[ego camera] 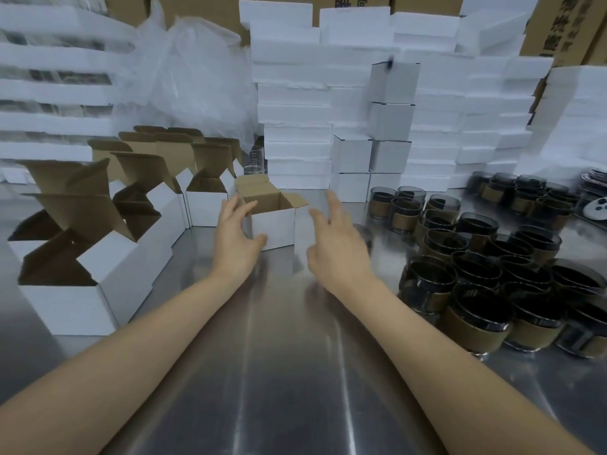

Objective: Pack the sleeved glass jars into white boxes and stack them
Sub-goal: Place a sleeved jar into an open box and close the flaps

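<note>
Looked down along two bare forearms stretched over a steel table [289, 372]. Found the left hand [235, 234] at the box [274, 221] (a lone white one, flaps up, brown inside) near the table's middle: hand open, fingers nearly straight against the left wall, thumb touching the foot of the front face. Found the right hand [335, 247] just right of that box and apart from it, spread wide, a little blurred, holding nothing. Saw the jars [476, 290] crowded upright on the right side of the table, dark glass with tan sleeves round the lower half, the nearest close by the right forearm and the rest running back toward the foam. Saw open boxes [98, 257] in rows on the left, flaps standing, white outside and brown within, the farthest of them just beside the lone box. Farther back, met shut boxes [391, 121] stacked in two columns behind and to the right of it, the right column the taller. Noticed a clear glass [254, 159] standing behind the box at the foot of the foam. Made out, beyond all that, white foam slabs [295, 110] piled high across the width, a crumpled plastic bag [190, 77] to their left, and brown cartons [565, 24] at the very back.
</note>
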`<state>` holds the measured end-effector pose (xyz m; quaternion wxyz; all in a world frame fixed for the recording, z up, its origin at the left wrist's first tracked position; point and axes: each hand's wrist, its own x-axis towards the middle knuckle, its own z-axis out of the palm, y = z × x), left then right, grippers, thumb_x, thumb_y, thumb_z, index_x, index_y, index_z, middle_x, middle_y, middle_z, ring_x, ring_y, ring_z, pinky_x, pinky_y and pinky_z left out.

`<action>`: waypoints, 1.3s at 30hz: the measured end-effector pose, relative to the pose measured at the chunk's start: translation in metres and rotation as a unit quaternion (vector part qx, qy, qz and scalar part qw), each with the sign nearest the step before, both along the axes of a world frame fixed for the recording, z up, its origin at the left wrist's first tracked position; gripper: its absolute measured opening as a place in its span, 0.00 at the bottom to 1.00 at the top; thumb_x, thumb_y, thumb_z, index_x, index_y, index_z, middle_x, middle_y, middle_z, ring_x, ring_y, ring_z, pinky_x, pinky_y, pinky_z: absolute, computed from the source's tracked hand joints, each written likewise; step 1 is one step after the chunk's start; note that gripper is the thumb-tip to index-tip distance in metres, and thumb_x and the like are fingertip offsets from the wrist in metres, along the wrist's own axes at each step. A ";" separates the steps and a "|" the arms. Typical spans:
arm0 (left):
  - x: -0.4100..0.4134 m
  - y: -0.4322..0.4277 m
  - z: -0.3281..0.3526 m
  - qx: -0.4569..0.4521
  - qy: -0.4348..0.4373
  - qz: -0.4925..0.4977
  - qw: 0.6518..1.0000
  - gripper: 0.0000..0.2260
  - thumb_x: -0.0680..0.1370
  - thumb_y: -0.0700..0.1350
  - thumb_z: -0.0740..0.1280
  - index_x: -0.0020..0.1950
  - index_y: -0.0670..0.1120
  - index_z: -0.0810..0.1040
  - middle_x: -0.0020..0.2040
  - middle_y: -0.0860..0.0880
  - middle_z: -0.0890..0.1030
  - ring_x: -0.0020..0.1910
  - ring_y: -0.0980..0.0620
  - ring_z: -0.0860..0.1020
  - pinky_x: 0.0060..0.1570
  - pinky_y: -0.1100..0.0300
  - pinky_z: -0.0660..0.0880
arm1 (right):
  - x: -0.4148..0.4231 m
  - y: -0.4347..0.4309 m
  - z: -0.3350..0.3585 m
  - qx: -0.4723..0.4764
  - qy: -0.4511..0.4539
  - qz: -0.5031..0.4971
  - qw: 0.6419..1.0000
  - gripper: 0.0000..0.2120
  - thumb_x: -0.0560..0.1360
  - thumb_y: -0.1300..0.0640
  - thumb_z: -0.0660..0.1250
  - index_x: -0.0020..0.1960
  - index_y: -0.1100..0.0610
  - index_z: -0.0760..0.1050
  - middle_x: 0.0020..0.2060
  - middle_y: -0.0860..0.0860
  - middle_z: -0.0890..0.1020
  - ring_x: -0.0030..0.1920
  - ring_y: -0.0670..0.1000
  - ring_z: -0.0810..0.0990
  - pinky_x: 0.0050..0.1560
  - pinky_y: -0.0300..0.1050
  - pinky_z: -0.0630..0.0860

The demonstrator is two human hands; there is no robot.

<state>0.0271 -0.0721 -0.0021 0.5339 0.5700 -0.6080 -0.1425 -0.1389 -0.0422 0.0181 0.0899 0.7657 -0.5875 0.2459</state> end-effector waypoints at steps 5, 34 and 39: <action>-0.002 0.004 0.003 -0.005 0.027 0.008 1.000 0.26 0.72 0.30 0.69 0.67 0.48 0.73 0.78 0.49 0.56 0.77 0.52 0.53 0.70 0.64 0.56 | -0.001 -0.005 -0.013 -0.046 -0.099 0.077 0.991 0.24 0.71 0.67 0.61 0.66 0.56 0.72 0.72 0.52 0.66 0.69 0.55 0.66 0.69 0.45 0.58; -0.017 0.007 -0.001 -0.030 0.104 -0.266 0.958 0.30 0.72 0.26 0.69 0.67 0.50 0.66 0.61 0.59 0.74 0.60 0.65 0.75 0.57 0.68 0.73 | -0.009 -0.020 -0.017 0.044 -0.473 0.216 0.853 0.33 0.60 0.49 0.80 0.57 0.31 0.68 0.57 0.41 0.73 0.49 0.40 0.75 0.47 0.36 0.76; -0.021 0.002 -0.002 0.011 0.163 -0.285 0.945 0.29 0.72 0.23 0.64 0.62 0.53 0.69 0.60 0.58 0.76 0.56 0.60 0.79 0.54 0.65 0.75 | -0.010 -0.021 -0.020 0.082 -0.467 0.251 0.844 0.39 0.64 0.58 0.79 0.63 0.31 0.63 0.60 0.38 0.73 0.55 0.34 0.76 0.49 0.29 0.74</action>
